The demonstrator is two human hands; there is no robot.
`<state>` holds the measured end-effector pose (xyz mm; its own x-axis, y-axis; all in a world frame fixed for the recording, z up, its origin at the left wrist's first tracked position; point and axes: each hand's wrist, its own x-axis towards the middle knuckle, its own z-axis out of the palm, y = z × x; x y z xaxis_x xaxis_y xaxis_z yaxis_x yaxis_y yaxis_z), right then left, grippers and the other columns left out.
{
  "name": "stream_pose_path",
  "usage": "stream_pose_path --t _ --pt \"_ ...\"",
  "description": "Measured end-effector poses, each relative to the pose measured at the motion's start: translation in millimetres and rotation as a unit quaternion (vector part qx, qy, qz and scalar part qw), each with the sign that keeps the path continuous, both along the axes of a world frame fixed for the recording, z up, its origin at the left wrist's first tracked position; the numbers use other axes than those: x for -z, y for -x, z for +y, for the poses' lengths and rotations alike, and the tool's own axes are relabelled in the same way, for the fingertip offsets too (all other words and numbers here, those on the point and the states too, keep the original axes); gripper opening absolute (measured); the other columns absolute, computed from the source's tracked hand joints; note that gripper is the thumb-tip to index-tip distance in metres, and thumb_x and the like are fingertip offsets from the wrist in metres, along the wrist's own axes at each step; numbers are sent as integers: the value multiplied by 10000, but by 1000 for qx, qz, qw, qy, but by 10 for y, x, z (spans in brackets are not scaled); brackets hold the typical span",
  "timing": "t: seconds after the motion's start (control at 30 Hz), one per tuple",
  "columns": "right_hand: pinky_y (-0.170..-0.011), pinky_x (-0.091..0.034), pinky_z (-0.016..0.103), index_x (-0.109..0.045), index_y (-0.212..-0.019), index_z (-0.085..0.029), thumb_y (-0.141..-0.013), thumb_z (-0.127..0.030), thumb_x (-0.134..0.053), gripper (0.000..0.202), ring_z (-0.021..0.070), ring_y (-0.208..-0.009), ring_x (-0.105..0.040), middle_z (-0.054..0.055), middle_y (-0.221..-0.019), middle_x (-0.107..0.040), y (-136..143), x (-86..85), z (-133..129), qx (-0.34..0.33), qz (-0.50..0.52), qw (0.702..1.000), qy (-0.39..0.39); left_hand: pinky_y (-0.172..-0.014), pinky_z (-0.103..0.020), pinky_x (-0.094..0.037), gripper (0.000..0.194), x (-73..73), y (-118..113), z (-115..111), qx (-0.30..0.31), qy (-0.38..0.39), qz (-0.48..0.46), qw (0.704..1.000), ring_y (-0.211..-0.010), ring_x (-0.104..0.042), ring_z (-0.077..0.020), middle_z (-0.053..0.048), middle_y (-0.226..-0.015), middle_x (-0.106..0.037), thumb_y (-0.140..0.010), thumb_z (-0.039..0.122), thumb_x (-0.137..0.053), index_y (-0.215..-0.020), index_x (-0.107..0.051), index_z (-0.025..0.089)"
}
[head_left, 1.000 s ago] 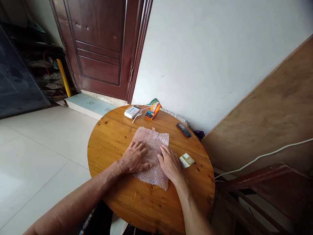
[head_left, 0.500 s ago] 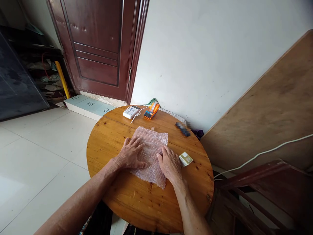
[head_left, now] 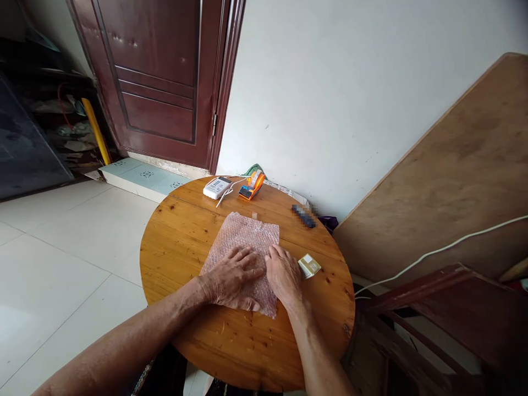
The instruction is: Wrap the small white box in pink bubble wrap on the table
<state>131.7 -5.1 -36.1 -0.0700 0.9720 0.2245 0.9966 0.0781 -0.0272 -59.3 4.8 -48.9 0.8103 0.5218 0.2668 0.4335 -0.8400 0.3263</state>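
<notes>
A sheet or pouch of pinkish clear bubble wrap [head_left: 247,234] lies flat on the round wooden table [head_left: 173,242]. My left hand [head_left: 235,278] rests palm down across its middle, fingers stretched out and pointing right. Along the right edge of the wrap lies my right hand [head_left: 284,275], also palm down, its fingers extended and partly on the wrap. Just right of that hand is a small gold and white box [head_left: 309,265]. The hands cover part of the wrap, and whether anything is inside it I cannot tell.
At the table's back stand a white device with a cord [head_left: 216,187] and an orange tape dispenser [head_left: 251,186]. A dark, blurred-out object [head_left: 303,215] lies at the back right. A white wall, a wooden board [head_left: 445,165] and a dark red chair [head_left: 437,297] border the table.
My left hand has slid down and right over the bubble wrap, from its upper left part to the lower middle. My right hand stays at the right edge. The view has shifted slightly.
</notes>
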Motion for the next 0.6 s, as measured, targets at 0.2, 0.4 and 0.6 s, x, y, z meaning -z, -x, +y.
stream_pose_path --t 0.2,0.4,0.6 --pt "-991 -442 398 -669 -1098 -178 -945 -251 -423 299 265 -1148 -568 125 -1264 -625 -155 -193 -11 -70 61 988 -122 -1162 -612 -155 848 40 4 24 2 -3 17 1000 -1436 -267 -413 -165 -1532 -374 -760 780 -524 -1435 -469 270" --pt "-931 -451 514 -528 -1340 -138 -801 -360 -627 592 379 -1205 -548 189 -1348 -579 -565 -331 -170 101 15 995 -18 -1148 -636 -167 848 29 -1 26 3 3 21 1000 -1431 -272 -426 -167 -1514 -399 -751 763 -558 -1439 -463 276" --pt "-820 -521 423 -606 -1229 -208 -753 -410 -648 518 318 -973 -687 121 -1057 -731 -850 -330 -311 176 280 943 42 -1149 -630 -177 840 35 -8 30 -1 2 9 1000 -1426 -280 -427 -164 -1524 -386 -729 744 -601 -1414 -496 268"
